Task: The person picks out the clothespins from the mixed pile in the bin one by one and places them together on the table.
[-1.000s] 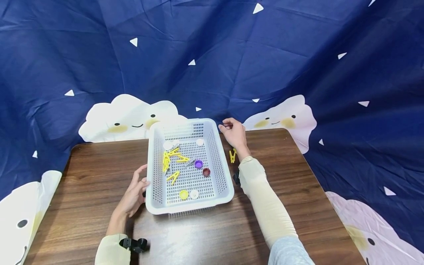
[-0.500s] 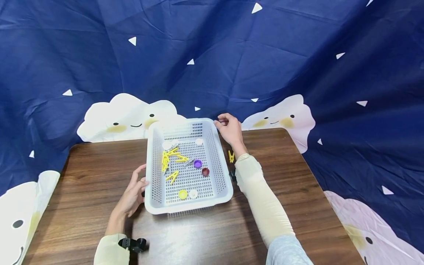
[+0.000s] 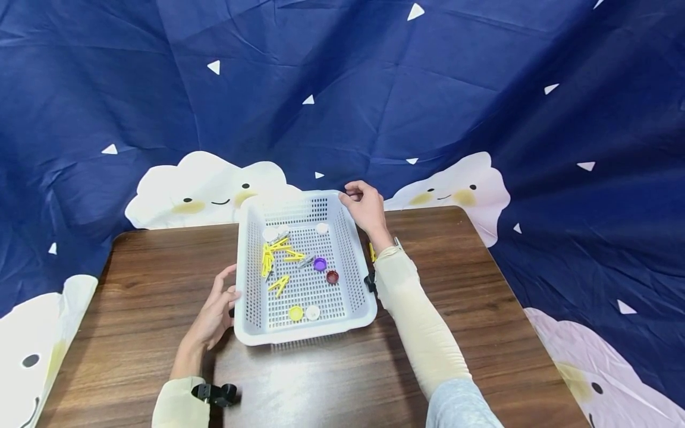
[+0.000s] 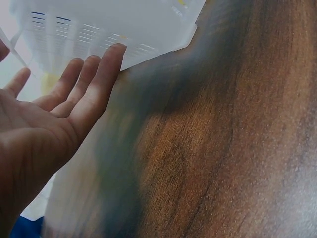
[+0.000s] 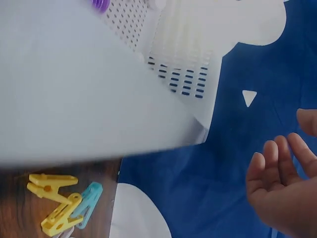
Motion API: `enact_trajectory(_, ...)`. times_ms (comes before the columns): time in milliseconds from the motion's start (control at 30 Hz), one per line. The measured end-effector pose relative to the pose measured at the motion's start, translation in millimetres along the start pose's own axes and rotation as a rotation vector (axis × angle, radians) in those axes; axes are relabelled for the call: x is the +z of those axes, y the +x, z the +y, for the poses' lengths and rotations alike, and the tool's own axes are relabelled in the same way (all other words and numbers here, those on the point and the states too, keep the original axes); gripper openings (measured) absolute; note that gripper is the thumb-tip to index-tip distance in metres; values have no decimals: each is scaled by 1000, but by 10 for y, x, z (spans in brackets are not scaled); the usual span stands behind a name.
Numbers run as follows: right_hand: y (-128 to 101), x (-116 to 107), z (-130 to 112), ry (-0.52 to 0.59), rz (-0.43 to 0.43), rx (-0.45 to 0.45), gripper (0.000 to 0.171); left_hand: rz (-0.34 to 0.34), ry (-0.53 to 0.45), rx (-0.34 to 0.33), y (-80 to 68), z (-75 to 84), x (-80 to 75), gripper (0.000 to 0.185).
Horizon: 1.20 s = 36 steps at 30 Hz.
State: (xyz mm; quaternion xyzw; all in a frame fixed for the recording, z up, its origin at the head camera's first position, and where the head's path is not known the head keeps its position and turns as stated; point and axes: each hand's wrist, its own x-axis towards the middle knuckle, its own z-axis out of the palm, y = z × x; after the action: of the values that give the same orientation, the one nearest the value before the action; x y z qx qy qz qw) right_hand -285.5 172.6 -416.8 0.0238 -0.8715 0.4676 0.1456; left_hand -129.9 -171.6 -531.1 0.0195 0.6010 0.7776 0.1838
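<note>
A white perforated plastic basket (image 3: pixel 302 329) holds several yellow clothespins (image 3: pixel 279 286), grey clips (image 3: pixel 306 261) and bottle caps, among them a purple cap (image 3: pixel 319 264) and a dark red cap (image 3: pixel 332 277). My left hand (image 3: pixel 211 315) is at the basket's left side, its relaxed fingers (image 4: pixel 106 74) against the outer wall in the left wrist view. Over the basket's far right corner hovers my right hand (image 3: pixel 365 209), nothing between its loosely bent fingers (image 5: pixel 272 161); the right wrist view shows it apart from the rim.
Beside the basket's right wall, yellow clothespins (image 5: pixel 62 213) and a blue clothespin (image 5: pixel 89 203) lie on the brown wooden table (image 3: pixel 455 285). A dark blue curtain (image 3: pixel 342 89) with clouds hangs right behind the table's far edge.
My right hand has shifted left and slightly up to the basket's far right corner. Its wrist now covers most of the yellow clothespin on the table. The left hand has stayed in place.
</note>
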Motion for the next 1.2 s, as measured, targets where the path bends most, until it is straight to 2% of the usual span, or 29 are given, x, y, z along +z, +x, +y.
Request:
enact_trajectory(467, -89, 204, 1, 29, -49, 18, 29, 8, 9, -9, -14, -27, -8, 59)
enact_trajectory(833, -197, 409, 88, 47, -149, 42, 33, -25, 1, 26, -12, -44, -19, 58)
enact_trajectory(1200, -275, 582, 115, 89, -191, 58, 33, -21, -11, 24, -1, -39, -18, 58)
